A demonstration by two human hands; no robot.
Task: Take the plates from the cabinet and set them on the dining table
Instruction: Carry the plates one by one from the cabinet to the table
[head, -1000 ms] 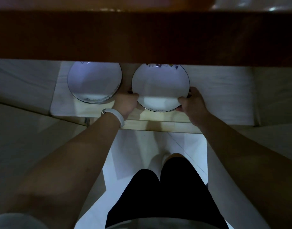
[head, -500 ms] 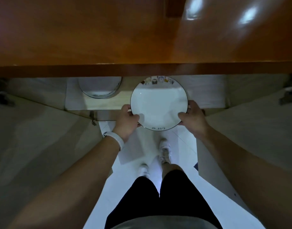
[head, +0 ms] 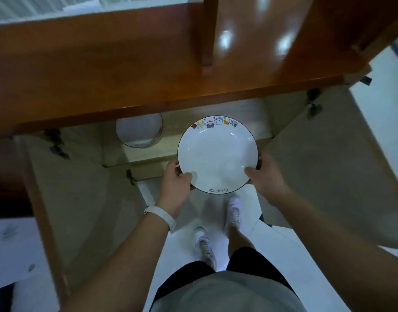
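While the cabinet (head: 153, 154) stands with both doors swung open, 1 white plate (head: 217, 154) is held face up and roughly level just in front of the shelf edge, above the pale floor (head: 306, 278). It is gripped from both sides. The left hand (head: 174, 183) is curled round the near-left rim and the right hand (head: 264, 176) round the near-right rim, each with its thumb laid on the upper face. The fingers beneath are mostly hidden. A row of small coloured figures is seen on the far rim and dark lettering on the near rim.

Further plates (head: 138, 134) are left on the shelf, to the left and well apart from the held one. They are partly hidden under the brown wooden top (head: 108, 70), so their number cannot be told.

The task is judged to be at an early stage: 1 plate is out of the cabinet but not yet set down. No dining surface can be made out, so the carry and the placing are yet to be done, and the shelved plates are yet to be fetched.
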